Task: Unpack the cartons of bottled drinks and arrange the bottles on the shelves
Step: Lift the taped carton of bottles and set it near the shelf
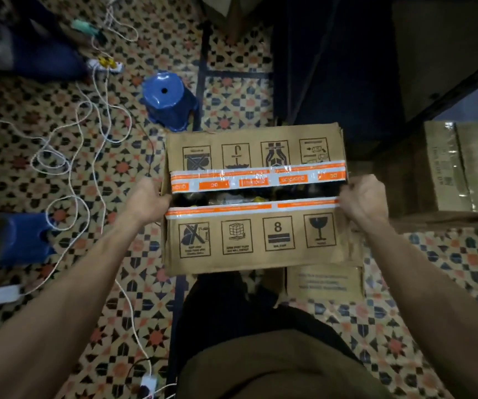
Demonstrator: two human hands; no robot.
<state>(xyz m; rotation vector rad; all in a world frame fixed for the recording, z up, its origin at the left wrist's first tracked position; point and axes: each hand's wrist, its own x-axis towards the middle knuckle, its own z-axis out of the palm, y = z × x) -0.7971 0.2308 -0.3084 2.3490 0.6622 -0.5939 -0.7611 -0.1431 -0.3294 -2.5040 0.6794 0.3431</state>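
1. Floor [433, 283]: glossy tile with a repeating star pattern in orange, black and cream. It fills the view and is cut off on all sides.
2. Carton [255, 240]: rectangular corrugated brown cardboard at frame centre, printed with black handling symbols. The two top flaps are parted along the centre seam, and each flap edge carries shiny orange-and-white tape [249, 180].
3. Contents [232, 198]: only dark shapes and a yellow spot show through the gap. They cannot be identified as bottles.
4. Second carton [462, 168]: at 3 o'clock, taped, dim and partly cut off.
5. Stool [168, 99]: at 11 o'clock, moulded blue plastic.
6. Cord [88, 156]: at 9 o'clock, a white twisted cord in loose loops.
7. Left hand [147, 200]: fingers are curled round the carton's left end at the seam, with the tips hidden.
8. Right hand [364, 197]: fingers are curled round the right end, with the tips hidden.
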